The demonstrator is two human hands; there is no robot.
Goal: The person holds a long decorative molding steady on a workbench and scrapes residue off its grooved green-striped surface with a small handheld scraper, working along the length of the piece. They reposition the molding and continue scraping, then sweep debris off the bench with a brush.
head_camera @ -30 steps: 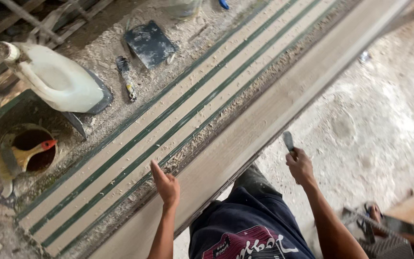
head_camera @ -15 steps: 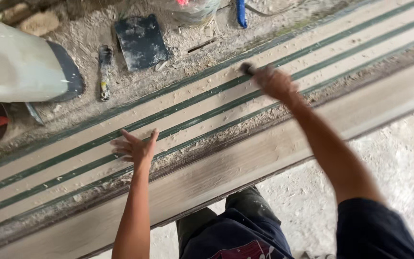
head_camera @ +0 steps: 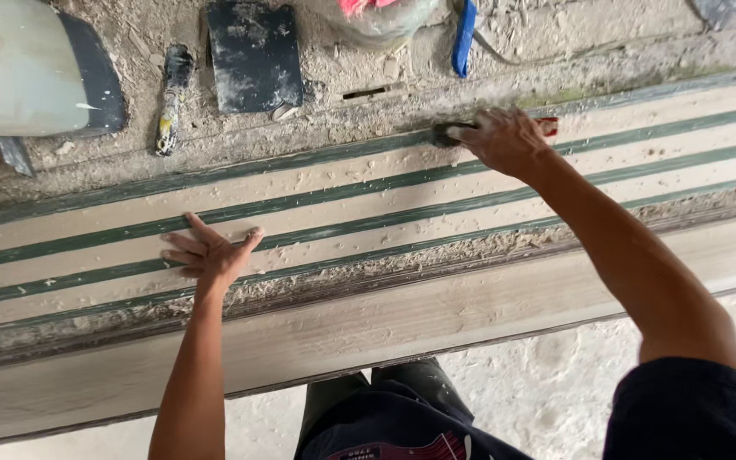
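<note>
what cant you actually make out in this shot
- Tool in the right hand, head view: the fist covers its middle; only a dark end and a red end show.
- White container, top left: cut off by the frame edge.
- Blue object and pink item, top edge: cropped, kind unclear.
- Left hand lies flat on the striped board, hiding what is under its palm.

No signs, no screens in view. No clear labels.

Possible package: bag-like bundle (head_camera: 381, 15) at top edge, centre, on dusty floor beyond striped board; translucent greyish plastic with pink-red content showing through; cut off by frame, so kind uncertain.

Large pale container (head_camera: 19, 64) at top left, whitish-green, rounded, resting on dark base; no label visible on side facing camera.

Printed patch, pink on dark cloth (head_camera: 423, 449), bottom edge, on person's clothing.
</note>
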